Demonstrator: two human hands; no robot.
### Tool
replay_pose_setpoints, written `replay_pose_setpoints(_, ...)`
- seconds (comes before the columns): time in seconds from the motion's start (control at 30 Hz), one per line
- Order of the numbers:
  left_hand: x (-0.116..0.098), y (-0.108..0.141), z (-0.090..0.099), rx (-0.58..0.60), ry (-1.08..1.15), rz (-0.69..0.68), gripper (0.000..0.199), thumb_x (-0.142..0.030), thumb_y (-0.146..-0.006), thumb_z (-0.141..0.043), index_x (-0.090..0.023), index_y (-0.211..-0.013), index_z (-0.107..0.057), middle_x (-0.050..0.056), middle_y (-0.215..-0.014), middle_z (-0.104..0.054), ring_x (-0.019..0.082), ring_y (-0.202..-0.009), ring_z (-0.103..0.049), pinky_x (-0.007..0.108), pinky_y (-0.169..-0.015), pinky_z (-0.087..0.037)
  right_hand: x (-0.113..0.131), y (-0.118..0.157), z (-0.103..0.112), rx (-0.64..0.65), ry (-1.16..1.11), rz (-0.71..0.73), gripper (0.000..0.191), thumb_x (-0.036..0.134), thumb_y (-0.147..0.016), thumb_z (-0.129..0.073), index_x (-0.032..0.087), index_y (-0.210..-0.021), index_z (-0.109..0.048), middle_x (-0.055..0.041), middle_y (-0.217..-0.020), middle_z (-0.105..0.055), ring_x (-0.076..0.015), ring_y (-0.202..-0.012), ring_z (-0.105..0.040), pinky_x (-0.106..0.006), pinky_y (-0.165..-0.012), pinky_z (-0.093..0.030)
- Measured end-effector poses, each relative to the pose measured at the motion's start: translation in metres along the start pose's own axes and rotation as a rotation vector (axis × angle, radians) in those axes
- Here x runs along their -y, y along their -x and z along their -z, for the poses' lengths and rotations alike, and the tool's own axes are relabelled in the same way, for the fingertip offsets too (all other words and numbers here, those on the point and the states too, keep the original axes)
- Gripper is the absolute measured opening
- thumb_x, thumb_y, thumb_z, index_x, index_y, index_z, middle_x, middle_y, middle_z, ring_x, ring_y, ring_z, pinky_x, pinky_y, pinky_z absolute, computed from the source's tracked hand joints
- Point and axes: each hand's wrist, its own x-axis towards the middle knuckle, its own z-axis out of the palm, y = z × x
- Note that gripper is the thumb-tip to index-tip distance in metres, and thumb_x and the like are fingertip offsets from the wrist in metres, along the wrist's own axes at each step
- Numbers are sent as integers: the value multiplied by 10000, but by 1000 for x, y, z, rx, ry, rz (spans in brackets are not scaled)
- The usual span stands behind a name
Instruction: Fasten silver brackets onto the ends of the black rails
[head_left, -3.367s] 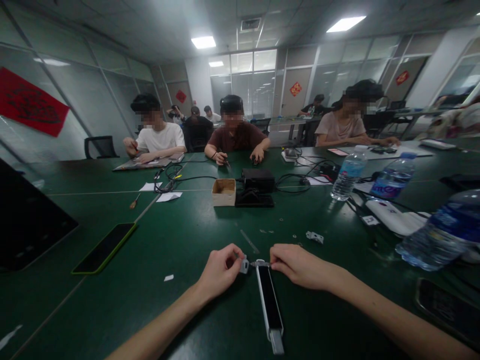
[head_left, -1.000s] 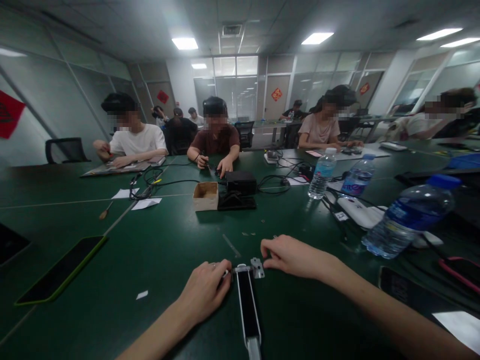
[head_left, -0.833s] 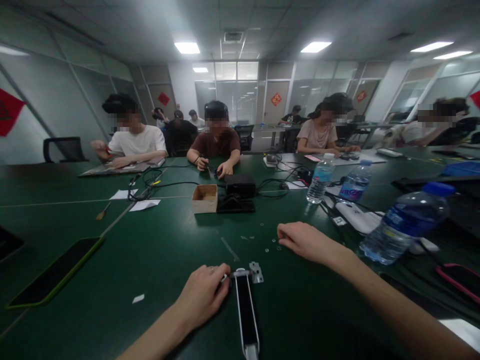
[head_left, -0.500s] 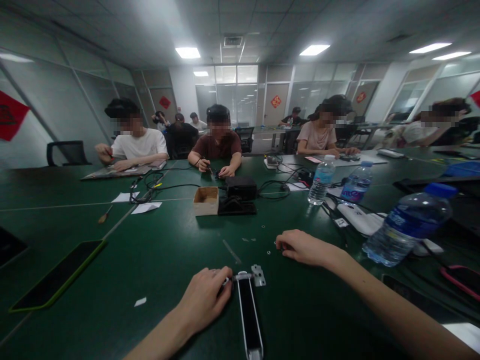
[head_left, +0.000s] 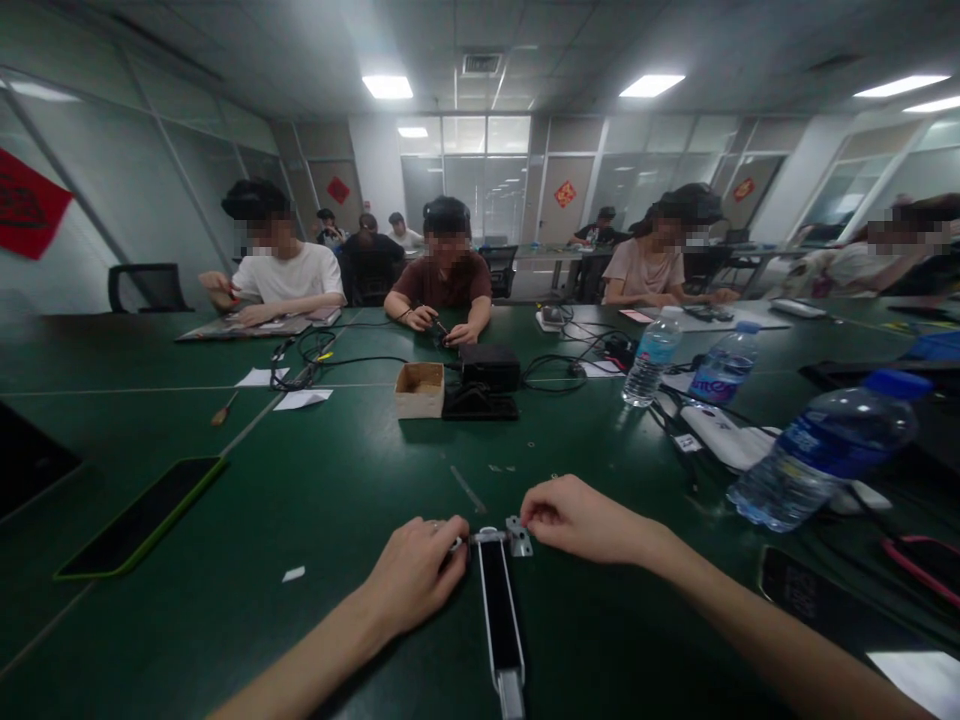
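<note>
A long, narrow device with a white frame and a black middle (head_left: 499,605) lies on the green table, pointing away from me. At its far end a small silver metal plate with holes (head_left: 520,541) sticks out to the right. My left hand (head_left: 418,568) is closed at the left side of that end, its thumb and fingers gripping a small pale part there. Beside the plate, my right hand (head_left: 581,518) has its fingertips pinched together, close to or touching the plate's edge. What the right fingertips hold, if anything, is too small to make out.
Small rings and clear scraps lie beyond my hands. A cardboard box (head_left: 420,392) stands by a black device (head_left: 489,368). Phones (head_left: 142,520) lie left and right. Water bottles (head_left: 829,450), a white power strip (head_left: 724,440) and cables crowd the right. Several people sit across the table.
My right hand has moved left from beside the small rings to the metal plate. My left hand keeps its grip at the device's end. The view has shifted slightly.
</note>
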Motion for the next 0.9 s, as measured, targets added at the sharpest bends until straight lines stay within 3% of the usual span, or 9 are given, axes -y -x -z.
replay_pose_setpoints(0.2, -1, 0, 0, 0, -19, 8, 145, -218, -936, -396, -215, -995, -528, 21, -796, -649, 204, -741, -614, 308, -713, -434, -4, -7, -16, 10, -203, -61, 236, 321, -894, -528, 152, -957, -681, -34, -856, -708, -150, -756, -652, -238, -654, -502)
replay_pose_setpoints(0.67, -2, 0, 2, 2, -5, 0, 147, -222, -939, -384, -214, -987, -523, 21, -797, -650, 197, -722, -608, 309, -717, -435, -7, -13, -25, -54, -334, -136, 173, 287, -854, -584, 144, -907, -666, -27, -777, -695, -146, -715, -649, -237, -627, -501)
replay_pose_setpoints(0.9, -2, 0, 1, 7, -6, 2, 138, -210, -936, -396, -215, -985, -525, 21, -795, -646, 199, -726, -607, 307, -714, -430, -4, -11, -17, 30, -448, -154, 179, 223, -809, -623, 124, -954, -659, -44, -855, -701, -159, -792, -659, -266, -714, -524)
